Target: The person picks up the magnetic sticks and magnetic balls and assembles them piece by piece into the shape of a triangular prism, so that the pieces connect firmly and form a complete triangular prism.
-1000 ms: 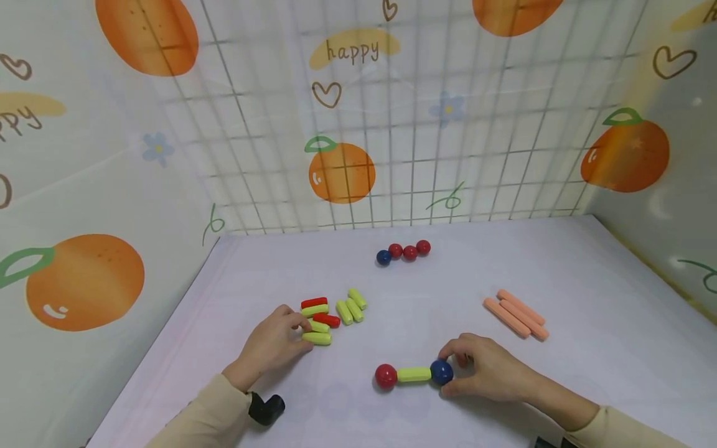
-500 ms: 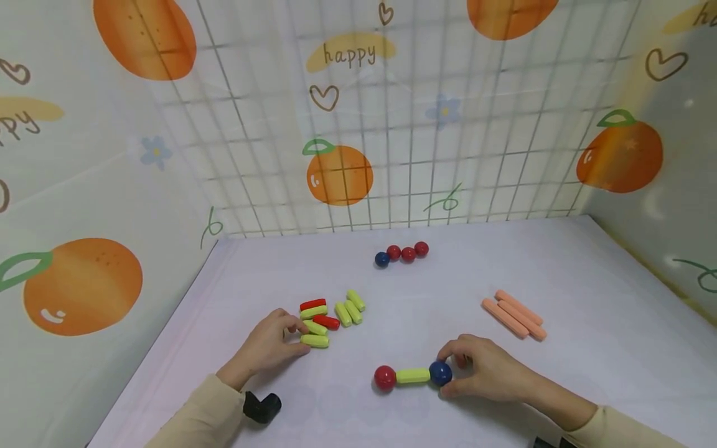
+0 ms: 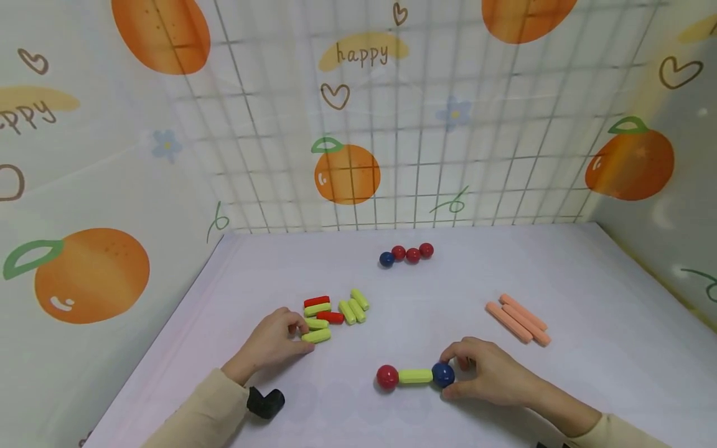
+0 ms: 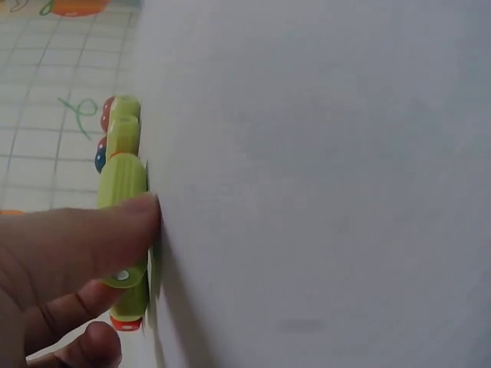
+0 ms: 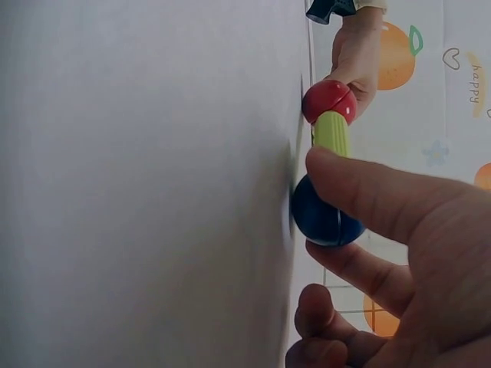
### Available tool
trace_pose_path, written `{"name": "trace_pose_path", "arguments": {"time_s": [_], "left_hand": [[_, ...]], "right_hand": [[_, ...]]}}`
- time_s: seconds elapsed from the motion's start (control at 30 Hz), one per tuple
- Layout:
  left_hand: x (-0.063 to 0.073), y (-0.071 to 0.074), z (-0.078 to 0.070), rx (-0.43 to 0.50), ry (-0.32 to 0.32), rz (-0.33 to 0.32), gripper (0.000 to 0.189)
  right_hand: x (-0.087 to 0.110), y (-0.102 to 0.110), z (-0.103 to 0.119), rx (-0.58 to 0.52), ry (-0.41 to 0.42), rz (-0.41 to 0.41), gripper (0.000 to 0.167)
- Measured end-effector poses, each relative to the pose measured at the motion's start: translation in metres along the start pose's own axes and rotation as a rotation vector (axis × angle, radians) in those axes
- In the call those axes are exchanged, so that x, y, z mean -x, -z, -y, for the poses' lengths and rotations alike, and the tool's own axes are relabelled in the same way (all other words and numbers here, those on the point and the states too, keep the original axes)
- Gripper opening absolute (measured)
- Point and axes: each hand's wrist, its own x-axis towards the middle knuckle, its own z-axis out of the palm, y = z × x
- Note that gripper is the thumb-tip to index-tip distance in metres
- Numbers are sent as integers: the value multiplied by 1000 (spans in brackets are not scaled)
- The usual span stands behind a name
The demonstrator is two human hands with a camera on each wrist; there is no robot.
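In the head view, my left hand (image 3: 276,341) pinches a short yellow-green rod (image 3: 318,336) between thumb and fingers at the near side of a loose cluster. The left wrist view shows the thumb across this yellow-green rod (image 4: 123,180), hiding part of it. My right hand (image 3: 490,373) holds a blue ball (image 3: 444,374) between thumb and index finger. That ball is joined to a yellow-green rod (image 3: 415,376), whose other end carries a red ball (image 3: 387,378). The joined piece lies level on the white tabletop, and the right wrist view shows the blue ball (image 5: 326,218) under the thumb.
More yellow-green rods (image 3: 353,310) and two red rods (image 3: 330,318) lie around the left fingertips. Farther back sits a row of red balls (image 3: 412,255) with one blue ball (image 3: 386,259). Longer peach rods (image 3: 515,320) lie at right. A patterned curtain (image 3: 347,174) encloses the table.
The rod at my left fingertips has turned slightly, its right end now pointing a little farther away. My right hand stays on the blue ball. The head view has shifted slightly.
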Motion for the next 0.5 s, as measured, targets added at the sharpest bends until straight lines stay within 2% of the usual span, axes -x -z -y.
{"name": "trace_pose_path", "arguments": {"time_s": [0.2,0.33,0.5], "left_hand": [[4,-2,-12,25,18,17,21],[6,-4,-20,50,4,22,20],[7,-8,-32,157,-3,48,19]], "right_hand": [[0,0,0,-6,-21,12,39],[0,0,-1,-8,-26,11,38],[0,-1,-1,-8,-23,7,38]]}}
